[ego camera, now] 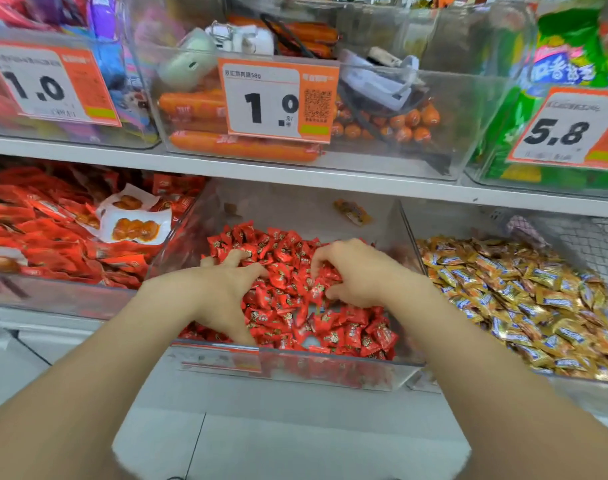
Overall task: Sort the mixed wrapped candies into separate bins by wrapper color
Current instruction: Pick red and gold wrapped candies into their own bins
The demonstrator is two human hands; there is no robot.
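A clear plastic bin (295, 370) on the lower shelf holds a heap of red wrapped candies (330, 330). Both my hands are inside it. My left hand (226, 282) lies palm down on the pile with fingers spread and dug in among the red candies. My right hand (354, 271) is also on the pile, its fingers curled down into the candies, with the thumb against them. Whether either hand holds a single candy is hidden by the heap. To the right, another clear bin (572, 389) is full of gold and blue wrapped candies (524, 296).
A bin of red snack packets (53, 233) sits at the left, with a white packet (132, 220) on top. An orange packet (352, 211) lies at the back of the middle bin. The upper shelf (295, 174) carries bins of sausages (233, 147) and price tags (278, 98).
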